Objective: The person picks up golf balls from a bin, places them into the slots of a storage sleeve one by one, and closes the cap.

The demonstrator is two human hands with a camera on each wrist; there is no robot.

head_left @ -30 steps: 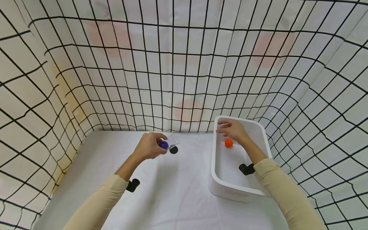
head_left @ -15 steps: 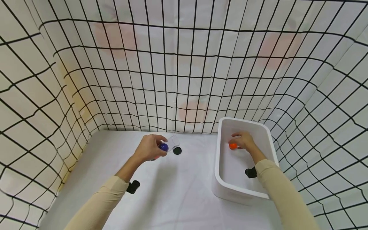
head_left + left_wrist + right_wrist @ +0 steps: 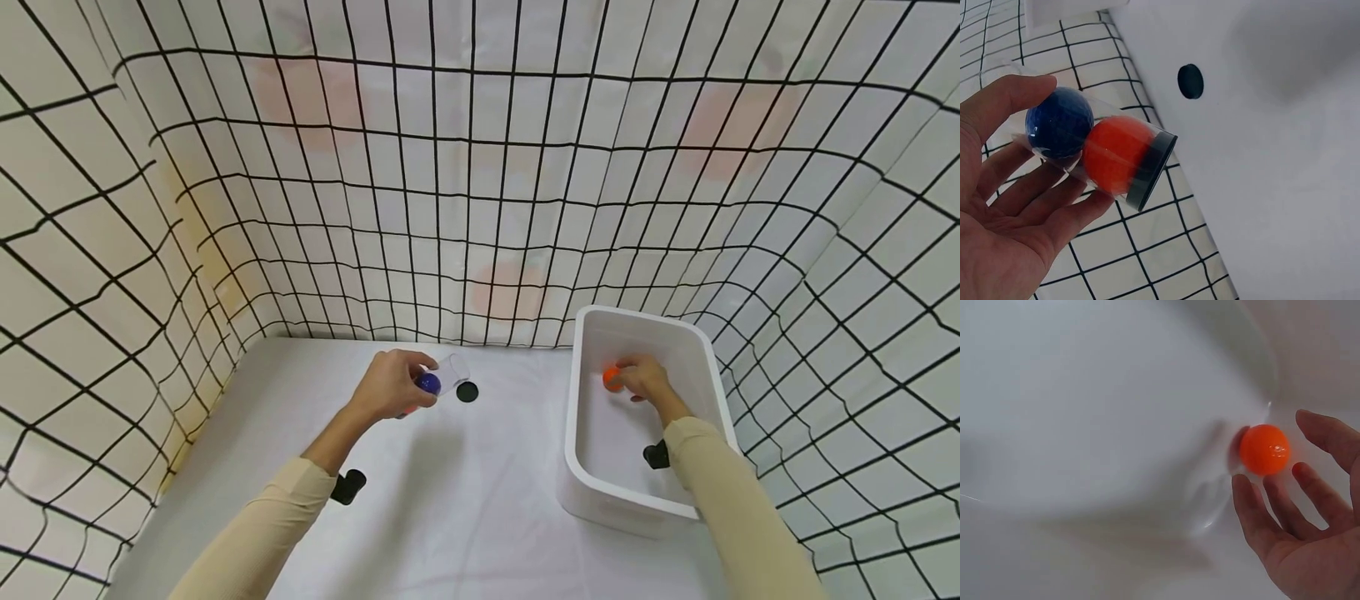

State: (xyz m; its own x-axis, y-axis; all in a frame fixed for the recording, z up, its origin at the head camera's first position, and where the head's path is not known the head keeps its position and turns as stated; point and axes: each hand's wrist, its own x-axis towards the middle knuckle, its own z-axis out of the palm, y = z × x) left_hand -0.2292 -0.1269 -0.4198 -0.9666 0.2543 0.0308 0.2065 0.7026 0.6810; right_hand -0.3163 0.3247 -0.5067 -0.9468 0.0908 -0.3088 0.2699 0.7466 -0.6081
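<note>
Our right hand (image 3: 647, 382) is down in the white tub (image 3: 581, 433), fingers spread apart, with the orange ball (image 3: 1264, 449) just beside the fingertips (image 3: 1302, 470). Our left hand (image 3: 390, 387) grips a clear tube (image 3: 1100, 156) above the white surface (image 3: 450, 492). Only the left wrist view shows a blue ball (image 3: 1060, 122) and a red ball (image 3: 1119, 153) inside it. Checked cloth walls (image 3: 480, 167) stand all around

You wear beige long sleeves on both arms, ending just behind each bare grip, left (image 3: 390, 388) and right (image 3: 647, 382). A small black device sits under each wrist.
</note>
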